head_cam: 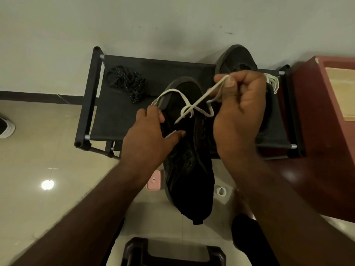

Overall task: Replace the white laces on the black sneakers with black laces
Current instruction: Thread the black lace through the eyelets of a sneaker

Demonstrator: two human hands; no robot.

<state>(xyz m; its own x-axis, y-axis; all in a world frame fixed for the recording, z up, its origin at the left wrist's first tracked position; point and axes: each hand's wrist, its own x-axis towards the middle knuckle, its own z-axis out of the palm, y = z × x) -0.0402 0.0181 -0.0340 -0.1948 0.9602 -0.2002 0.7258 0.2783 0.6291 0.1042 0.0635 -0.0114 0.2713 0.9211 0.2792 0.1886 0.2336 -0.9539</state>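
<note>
A black sneaker hangs over the near edge of a low black fabric rack, toe away from me. A white lace is still threaded through its far eyelets. My right hand pinches a strand of that lace between thumb and forefinger and holds it taut above the shoe. My left hand grips the sneaker's left side, with another part of the lace near its fingers. A second black sneaker lies at the rack's far right. A bundle of black laces rests on the rack's left part.
A loose white lace lies by the second sneaker. A dark red cabinet stands right of the rack. On the floor are a pink box, a roll of tape and a dark stool. A white shoe sits far left.
</note>
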